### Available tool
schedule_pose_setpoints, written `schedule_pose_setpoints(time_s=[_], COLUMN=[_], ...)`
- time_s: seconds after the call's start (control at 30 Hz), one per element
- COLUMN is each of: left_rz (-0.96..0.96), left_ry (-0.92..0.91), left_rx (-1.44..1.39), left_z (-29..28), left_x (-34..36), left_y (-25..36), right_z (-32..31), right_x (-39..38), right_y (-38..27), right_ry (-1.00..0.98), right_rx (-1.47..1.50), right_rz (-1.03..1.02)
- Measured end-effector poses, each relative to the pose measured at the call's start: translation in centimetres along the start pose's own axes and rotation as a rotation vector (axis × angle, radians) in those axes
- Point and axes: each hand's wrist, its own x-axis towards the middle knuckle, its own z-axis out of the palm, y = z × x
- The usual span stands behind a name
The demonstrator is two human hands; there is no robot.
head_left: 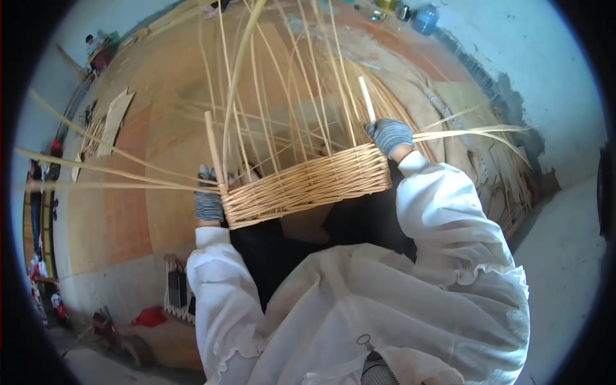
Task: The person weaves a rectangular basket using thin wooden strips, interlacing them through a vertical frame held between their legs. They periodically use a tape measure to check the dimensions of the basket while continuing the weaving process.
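Basket (pixel 308 183): woven, held up over the dark lap (pixel 256 250), in front of the torso. It lies at a slant, left end lower in view. Canes (pixel 246 38) project from it away from the body, fanned out; strands (pixel 475 131) trail sideways past both ends. Left hand (pixel 208 202), grey striped glove: grip closed on the basket's left end, fingers partly hidden. Right hand (pixel 390 136), similar glove: grip closed on the upper right corner. Left post (pixel 214 144) and right post (pixel 367 99), both pale, stand at the corners, one beside each hand.
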Motion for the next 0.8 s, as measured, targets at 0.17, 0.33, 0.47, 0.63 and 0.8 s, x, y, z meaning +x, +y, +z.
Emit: schedule_pose_setpoints(time_s=[0.17,0.33,0.47,0.63,0.8], left_rz=[0.093,-0.006,-0.077,-0.014,-0.014], left_ry=[-0.011,0.038,-0.228,-0.051,-0.117], left_rx=[0.094,-0.015,-0.258,-0.131,-0.048], left_z=[2.9,15.6,17.8,16.8,20.8], left_x=[8.6,12.8,11.2,9.0,8.7], left_y=[-0.5,-4.5,-5.7,-4.9,-0.8], right_z=[-5.1,-6.8,-4.1,0.4,0.8], right_x=[9.8,19.4,18.2,14.0,15.1], right_y=[2.2,9.1,10.6,10.9,12.2], right_ry=[0.123,0.172,0.063,0.030,0.150], right_rx=[0.019,-0.081,-0.003,0.110,0.187], right_rz=[-0.036,-0.007,0.028,0.183,0.053])
